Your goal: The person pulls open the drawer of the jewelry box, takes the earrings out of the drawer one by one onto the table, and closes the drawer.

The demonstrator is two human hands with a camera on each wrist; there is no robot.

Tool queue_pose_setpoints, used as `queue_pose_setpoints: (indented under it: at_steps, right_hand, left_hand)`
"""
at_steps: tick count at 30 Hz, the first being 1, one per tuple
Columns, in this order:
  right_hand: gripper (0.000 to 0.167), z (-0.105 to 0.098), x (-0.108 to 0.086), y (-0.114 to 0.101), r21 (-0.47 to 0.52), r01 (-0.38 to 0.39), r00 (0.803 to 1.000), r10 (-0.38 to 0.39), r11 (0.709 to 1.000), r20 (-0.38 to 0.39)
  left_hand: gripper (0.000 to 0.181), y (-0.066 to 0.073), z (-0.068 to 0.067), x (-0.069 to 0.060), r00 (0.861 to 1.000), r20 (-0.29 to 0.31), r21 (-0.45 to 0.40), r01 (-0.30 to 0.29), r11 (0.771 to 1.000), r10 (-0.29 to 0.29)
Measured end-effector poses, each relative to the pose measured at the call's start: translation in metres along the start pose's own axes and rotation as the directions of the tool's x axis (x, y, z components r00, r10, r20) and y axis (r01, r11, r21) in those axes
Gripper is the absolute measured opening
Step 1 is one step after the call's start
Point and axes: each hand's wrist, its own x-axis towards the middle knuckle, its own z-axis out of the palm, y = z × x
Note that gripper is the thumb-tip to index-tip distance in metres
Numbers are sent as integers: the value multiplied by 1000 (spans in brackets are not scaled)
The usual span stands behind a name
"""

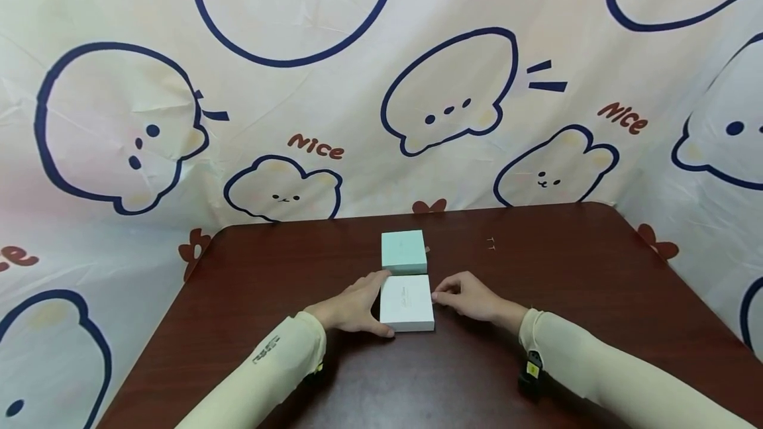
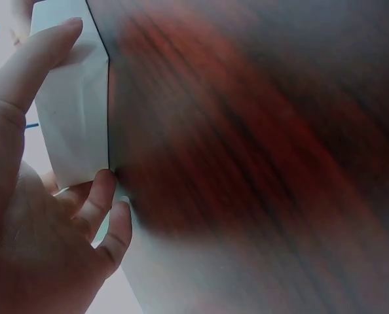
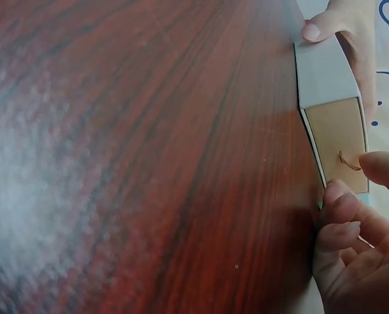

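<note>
A small white drawer-style box (image 1: 407,303) lies flat on the table, faint lettering on its top. My left hand (image 1: 356,303) holds it from the left, thumb against the near side and fingers at the far side. The right wrist view shows the box's tan end face (image 3: 332,134) with a thin ribbon pull (image 3: 347,161). My right hand (image 1: 471,296) is at that end, one fingertip touching the ribbon's tip. A gap shows between that fingertip and the other bent fingers, which are close to the box's lower edge.
Just behind the white box stands a mint-green box (image 1: 403,250), with a small brownish tab at its right side. Two tiny gold-coloured pieces (image 1: 491,243) lie farther right on the dark wooden table (image 1: 286,263). A cartoon-printed cloth (image 1: 357,104) hangs behind the table.
</note>
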Motion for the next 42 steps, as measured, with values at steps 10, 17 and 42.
queue_pose_setpoints:
  at_steps: [10,17,42]
  right_hand:
    - [20,3,-3,2,29,-41,999,41,999,-10]
    - [18,5,-4,0,41,-33,999,34,999,-13]
    - [13,5,-3,1,1,13,1000,-13,1000,-16]
  left_hand:
    - [109,-1,6,1,1000,-27,30,-9,999,10]
    - [110,0,6,0,999,-44,20,8,1000,-7]
    - [113,-5,12,5,998,-63,44,-16,999,18]
